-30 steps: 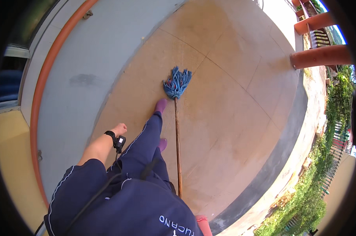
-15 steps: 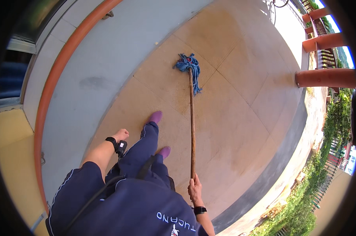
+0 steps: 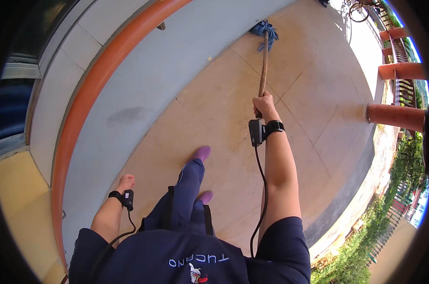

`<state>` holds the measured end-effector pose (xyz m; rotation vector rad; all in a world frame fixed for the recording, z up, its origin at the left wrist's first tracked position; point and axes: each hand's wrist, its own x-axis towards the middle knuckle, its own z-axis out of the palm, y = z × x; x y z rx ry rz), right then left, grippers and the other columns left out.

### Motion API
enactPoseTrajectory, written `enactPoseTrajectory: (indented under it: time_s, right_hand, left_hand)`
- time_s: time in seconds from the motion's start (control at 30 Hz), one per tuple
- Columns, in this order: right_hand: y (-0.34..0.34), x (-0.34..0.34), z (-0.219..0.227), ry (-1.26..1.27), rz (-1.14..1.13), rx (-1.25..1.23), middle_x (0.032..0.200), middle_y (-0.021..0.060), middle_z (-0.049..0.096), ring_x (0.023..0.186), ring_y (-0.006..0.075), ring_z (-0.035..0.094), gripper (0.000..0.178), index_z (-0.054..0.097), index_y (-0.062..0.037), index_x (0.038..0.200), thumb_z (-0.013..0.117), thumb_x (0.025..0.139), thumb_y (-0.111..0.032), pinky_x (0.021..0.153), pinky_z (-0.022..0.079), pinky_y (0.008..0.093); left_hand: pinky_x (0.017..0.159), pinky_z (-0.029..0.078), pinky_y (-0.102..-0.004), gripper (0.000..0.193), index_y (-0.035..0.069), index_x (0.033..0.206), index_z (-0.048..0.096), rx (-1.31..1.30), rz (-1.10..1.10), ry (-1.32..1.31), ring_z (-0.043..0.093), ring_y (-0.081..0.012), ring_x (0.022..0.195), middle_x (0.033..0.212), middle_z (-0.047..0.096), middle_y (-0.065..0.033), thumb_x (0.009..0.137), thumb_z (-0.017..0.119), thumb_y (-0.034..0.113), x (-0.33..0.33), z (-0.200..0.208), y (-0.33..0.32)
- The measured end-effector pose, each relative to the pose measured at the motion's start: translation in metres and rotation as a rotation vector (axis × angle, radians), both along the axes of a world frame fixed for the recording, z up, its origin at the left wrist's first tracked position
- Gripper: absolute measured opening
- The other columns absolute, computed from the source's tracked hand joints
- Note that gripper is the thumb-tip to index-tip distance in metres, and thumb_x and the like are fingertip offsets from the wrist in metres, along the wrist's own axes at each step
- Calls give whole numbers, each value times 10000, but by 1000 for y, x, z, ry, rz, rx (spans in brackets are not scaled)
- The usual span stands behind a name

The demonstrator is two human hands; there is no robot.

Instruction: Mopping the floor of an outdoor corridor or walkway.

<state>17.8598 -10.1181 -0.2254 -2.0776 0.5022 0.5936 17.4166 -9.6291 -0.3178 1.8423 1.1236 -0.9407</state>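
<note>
A mop with a wooden handle [image 3: 263, 71] reaches away from me across the floor. Its blue string head [image 3: 264, 31] rests at the far end, beside the edge of the grey strip. My right hand [image 3: 265, 104] is closed around the handle near its close end, with the arm stretched forward. Nothing shows in my left hand [image 3: 126, 182], which hangs low at my left side with its fingers curled in. Each wrist wears a black strap with a small box and a cable.
Beige paved floor [image 3: 233, 109] lies underfoot, bordered on the left by a grey strip [image 3: 129, 99]. An orange pipe rail [image 3: 89, 90] runs along the wall. Reddish posts [image 3: 394, 117] and green plants [image 3: 356, 246] stand to the right. A bicycle wheel [image 3: 359, 13] shows far off.
My right hand has swung forward with the mop, and the mop head has slid farther away, up and rightward. My left hand has dropped back and leftward.
</note>
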Motion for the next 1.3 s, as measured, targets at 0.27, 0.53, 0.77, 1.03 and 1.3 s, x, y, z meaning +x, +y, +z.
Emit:
enactPoseTrajectory:
  time_s: [0.27, 0.53, 0.77, 1.03, 1.3]
  right_hand:
    - [12, -245, 26, 207, 179, -79, 865, 279, 587, 584, 300, 622, 769, 93, -24, 1393, 507, 745, 3, 496, 512, 353]
    - [-15, -575, 48, 292, 102, -4, 812, 216, 581, 624, 303, 598, 767, 146, -140, 1401, 520, 741, -24, 551, 491, 395]
    - [4, -811, 141, 347, -229, 371, 792, 101, 580, 648, 163, 577, 687, 282, -124, 1376, 556, 748, -65, 582, 488, 289]
    - [67, -964, 200, 286, -491, 233, 968, 274, 595, 853, 293, 602, 522, 315, -193, 1382, 483, 893, -121, 725, 457, 403]
    - [83, -781, 156, 361, -507, 441, 832, 51, 587, 710, 104, 546, 552, 345, -48, 1348, 558, 841, -89, 635, 455, 226]
  left_hand:
    - [592, 489, -294, 284, 20, 1018, 576, -153, -142, 23, 588, -159, 661, 802, 616, -79, 759, 540, 134, 13, -16, -48]
    - [784, 475, -365, 303, 36, 1060, 576, -54, -705, -368, 603, -273, 863, 914, 631, -140, 781, 518, 140, 67, 10, -138]
    - [980, 314, -508, 838, 172, 1363, 293, -474, -2023, -713, 217, -295, 1324, 1376, 313, -120, 647, 726, 219, -67, 61, -332]
    - [884, 354, -563, 307, 154, 962, 648, -869, -2534, -302, 597, -243, 950, 913, 646, -41, 682, 694, 272, -212, 54, -353]
    - [986, 256, -605, 147, 150, 870, 667, -443, -2435, -493, 555, -226, 1000, 876, 634, -34, 747, 596, 192, -55, 35, -321]
